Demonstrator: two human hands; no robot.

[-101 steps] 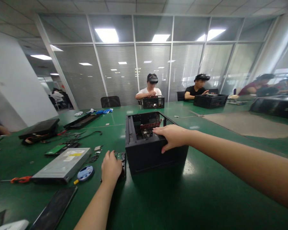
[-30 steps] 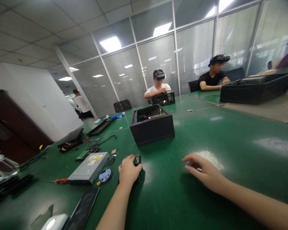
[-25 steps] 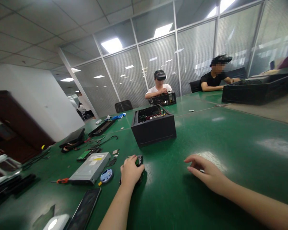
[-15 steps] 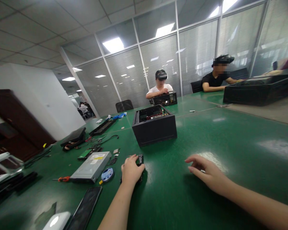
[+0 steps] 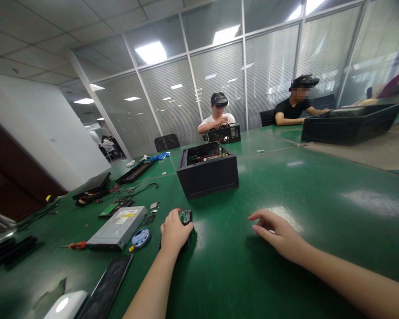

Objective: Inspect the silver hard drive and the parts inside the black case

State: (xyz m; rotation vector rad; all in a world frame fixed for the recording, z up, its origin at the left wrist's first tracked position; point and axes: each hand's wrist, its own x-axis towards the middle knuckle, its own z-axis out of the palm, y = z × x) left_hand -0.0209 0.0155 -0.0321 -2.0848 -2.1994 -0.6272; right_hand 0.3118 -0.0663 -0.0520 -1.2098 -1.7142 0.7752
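Observation:
My left hand is closed over a small black part with a green circuit board on the green table. Fingers and palm cover most of that part, so its exact kind is unclear. To the right, my right hand hovers just over the tabletop, fingers loosely curved and apart from the thumb. A small pale spot shows between them, too small to make out. Beyond both hands stands a black computer case with its top side uncovered. Left of my left hand lie a blue round container and a silver optical drive.
An orange-handled screwdriver lies by the drive. Nearer me are a black phone-like slab and a white object. Cables and boards spread at left. Two people sit across the table, one behind a smaller case; another large case stands far right.
The view has shifted slightly, so things appear a little further left. My left hand stays on the part, with more green board showing. The person opposite has raised a hand.

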